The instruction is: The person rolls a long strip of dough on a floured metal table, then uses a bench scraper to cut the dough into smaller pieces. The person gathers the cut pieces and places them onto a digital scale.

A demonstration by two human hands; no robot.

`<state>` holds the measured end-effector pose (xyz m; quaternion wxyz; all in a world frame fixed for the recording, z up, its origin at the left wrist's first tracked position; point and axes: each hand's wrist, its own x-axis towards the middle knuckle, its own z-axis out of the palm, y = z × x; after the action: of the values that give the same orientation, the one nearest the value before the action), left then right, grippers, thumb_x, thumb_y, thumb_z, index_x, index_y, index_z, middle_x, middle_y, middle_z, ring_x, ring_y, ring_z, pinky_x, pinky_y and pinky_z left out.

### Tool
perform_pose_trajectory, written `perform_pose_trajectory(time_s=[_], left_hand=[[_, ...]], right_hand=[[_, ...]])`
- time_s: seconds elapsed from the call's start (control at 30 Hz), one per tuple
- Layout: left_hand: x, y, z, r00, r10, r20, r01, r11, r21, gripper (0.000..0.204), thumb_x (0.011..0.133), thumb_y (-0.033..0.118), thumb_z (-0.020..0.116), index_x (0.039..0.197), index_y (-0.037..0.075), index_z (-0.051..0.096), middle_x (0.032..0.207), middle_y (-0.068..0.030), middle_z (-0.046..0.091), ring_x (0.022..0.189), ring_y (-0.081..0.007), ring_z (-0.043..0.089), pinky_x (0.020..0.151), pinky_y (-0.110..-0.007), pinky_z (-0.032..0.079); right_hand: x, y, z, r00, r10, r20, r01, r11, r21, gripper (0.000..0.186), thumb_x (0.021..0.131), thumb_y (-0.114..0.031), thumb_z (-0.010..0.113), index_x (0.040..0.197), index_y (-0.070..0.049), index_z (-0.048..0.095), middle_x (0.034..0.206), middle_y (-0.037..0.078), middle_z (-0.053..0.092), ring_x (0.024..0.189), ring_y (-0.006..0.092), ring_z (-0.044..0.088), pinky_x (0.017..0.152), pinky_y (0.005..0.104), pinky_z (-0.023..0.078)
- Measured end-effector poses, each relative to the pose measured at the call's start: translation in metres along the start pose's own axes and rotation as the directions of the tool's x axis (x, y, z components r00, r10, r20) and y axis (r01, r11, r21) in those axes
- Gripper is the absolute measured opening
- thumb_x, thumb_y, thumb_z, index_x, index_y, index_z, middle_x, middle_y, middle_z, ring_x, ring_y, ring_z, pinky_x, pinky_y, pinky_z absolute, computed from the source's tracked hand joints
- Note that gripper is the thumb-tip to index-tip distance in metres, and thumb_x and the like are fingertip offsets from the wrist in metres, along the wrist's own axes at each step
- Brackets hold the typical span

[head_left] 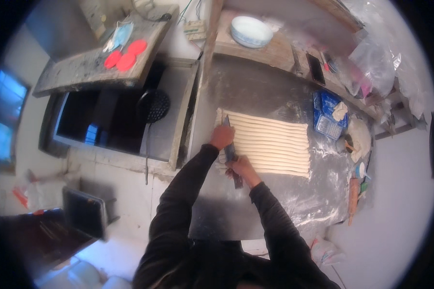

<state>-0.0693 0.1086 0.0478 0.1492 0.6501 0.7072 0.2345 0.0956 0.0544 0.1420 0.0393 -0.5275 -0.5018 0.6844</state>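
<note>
Rows of pale dough strips (275, 144) lie side by side on the floured dark worktop (255, 212). Across their left end stands a long knife (228, 145), running from far to near. My right hand (244, 168) is closed around its near part, by the handle. Farther along, my left hand (222, 137) has its fingers closed at the blade's far part, next to the dough's left edge. Short pieces of dough show just left of the blade, partly hidden by my hands.
Right of the dough lie a blue package (329, 115), a cloth-like bag (359, 137) and a rolling pin (353, 197). A white bowl (251, 32) stands on the back ledge. Leftward, a black skimmer (156, 106) rests over a dark pan-like basin (115, 113). Red lids (126, 61) sit on a wooden board.
</note>
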Motion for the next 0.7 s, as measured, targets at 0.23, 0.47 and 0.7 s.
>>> perform_pose_trajectory(time_s=[0.23,0.47,0.7], left_hand=[[-0.054,0.041,-0.005,0.996,-0.077,-0.046,0.075,0.996,-0.049,0.047,0.102,0.029,0.044,0.075,0.001,0.071,0.074,-0.0247,0.068,0.072,-0.043,0.069,0.07,-0.057,0.054],[-0.085,0.037,0.004,0.983,-0.178,-0.048,0.171,0.978,-0.12,0.046,0.103,0.026,0.044,0.073,0.002,0.068,0.073,-0.0228,0.068,0.069,-0.0425,0.068,0.065,-0.055,0.054],[-0.09,0.027,0.013,0.971,-0.238,-0.035,0.238,0.971,-0.011,0.038,0.103,0.025,0.045,0.084,0.001,0.068,0.07,-0.0187,0.067,0.07,-0.04,0.068,0.063,-0.052,0.054]], right_hand=[[-0.018,0.056,0.01,0.997,-0.033,-0.071,0.031,0.999,-0.025,0.015,0.091,-0.006,0.064,0.087,0.007,0.06,0.065,0.015,0.064,0.052,0.0211,0.066,0.048,0.0348,0.055],[-0.009,0.105,0.028,0.981,-0.103,-0.163,0.088,0.992,-0.094,0.017,0.088,-0.007,0.065,0.083,0.009,0.06,0.062,0.017,0.065,0.052,0.023,0.067,0.049,0.0375,0.056],[0.007,0.117,0.056,0.945,-0.192,-0.266,0.163,0.978,-0.127,0.017,0.087,-0.007,0.065,0.076,0.004,0.062,0.064,0.014,0.065,0.053,0.0223,0.065,0.047,0.0382,0.052]])
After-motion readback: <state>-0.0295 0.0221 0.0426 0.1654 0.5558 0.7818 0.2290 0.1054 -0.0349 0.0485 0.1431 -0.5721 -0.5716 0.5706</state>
